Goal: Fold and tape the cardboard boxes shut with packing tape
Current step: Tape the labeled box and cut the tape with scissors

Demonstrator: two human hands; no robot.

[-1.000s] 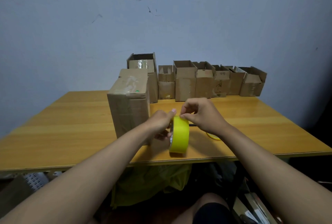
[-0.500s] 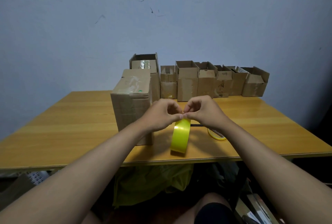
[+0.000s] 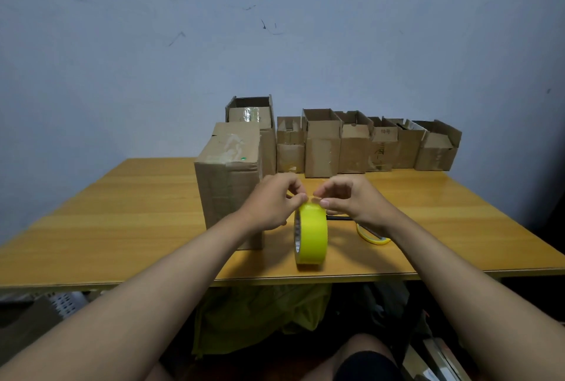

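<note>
While the closed box (image 3: 229, 178) stands at the left on the tabletop (image 3: 122, 227), the left hand (image 3: 272, 206) and right hand (image 3: 351, 200) each pinch the top of the upright yellow tape roll (image 3: 312, 237), likely picking for its loose end; yellow-handled scissors (image 3: 371, 235) lie just right.

Makeshift packing spot: wood table (image 3: 122, 212), box row (image 3: 351, 145), bare wall (image 3: 153, 59)

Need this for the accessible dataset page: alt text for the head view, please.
Both hands, left hand and right hand, pinch at the top of an upright yellow tape roll near the front edge of a wooden table. A closed cardboard box stands just left; a row of open boxes lines the wall behind.
</note>
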